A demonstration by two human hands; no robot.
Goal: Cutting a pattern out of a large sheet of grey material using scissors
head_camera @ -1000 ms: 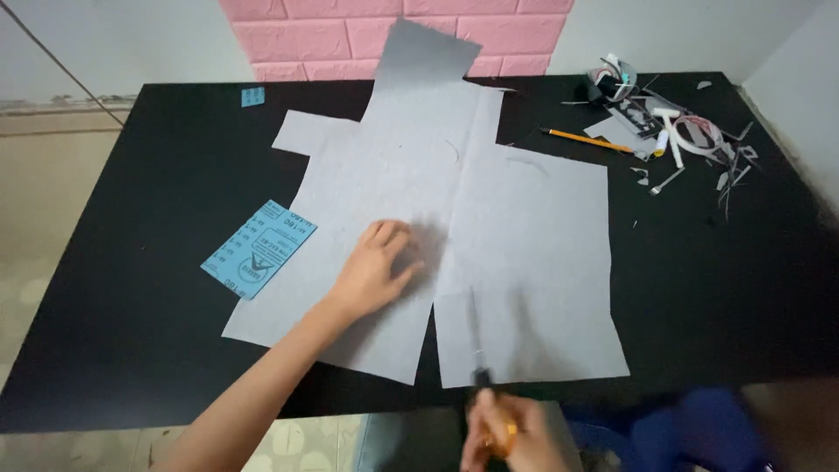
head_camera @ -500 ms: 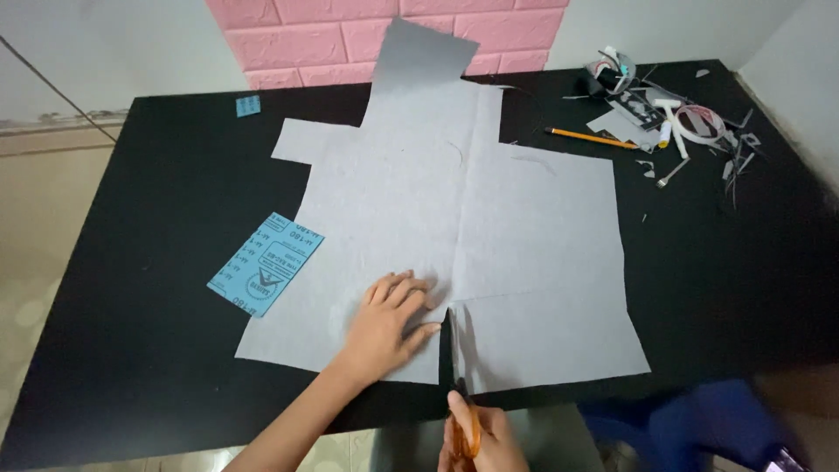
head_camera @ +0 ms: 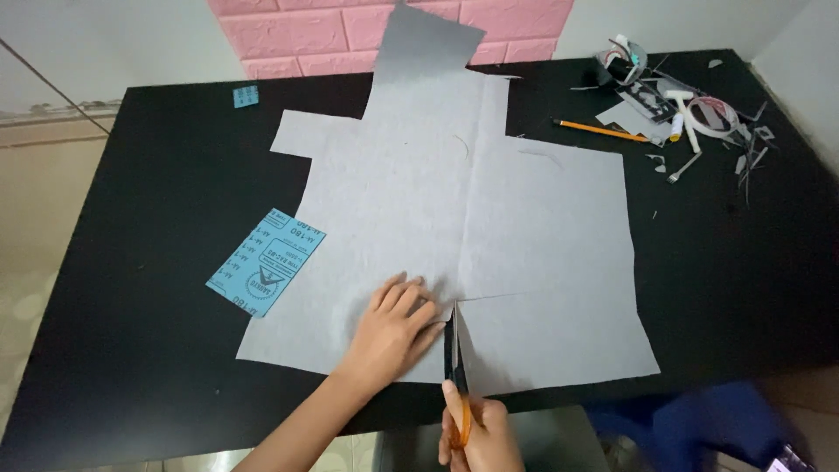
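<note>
Left hand [head_camera: 395, 328] is lying flat on the big grey sheet [head_camera: 454, 218], fingers spread and pressing it down onto the black table [head_camera: 157, 175], just left of the cut line. Right hand [head_camera: 476, 433] is closing around the orange handles of the scissors [head_camera: 453, 363] at the near edge; the grip is wrapped tight on the handles, and the blades are standing nearly together inside the slit. The sheet is lying across the middle of the table, its far tab reaching up toward the pink brick wall [head_camera: 306, 35]. Against half a second ago, the slit is now running farther in from the near edge, and the scissor tips are sitting close to a faint crease crossing to the right; the cut looks to be advancing along a straight fold line, judging by how the two near flaps are parting. The left hand has shifted slightly toward the near-right, keeping beside the blades. A second ago the scissors were only just entering the edge. Blue printed card [head_camera: 265, 260] is lying on the left, partly tucked at the sheet's edge, unmoved. Small blue scrap [head_camera: 246, 95] is sitting at far left. Pencil [head_camera: 599, 130] and a clutter of offcuts and tools [head_camera: 690, 114] are resting at far right, well apart from the hands.
</note>
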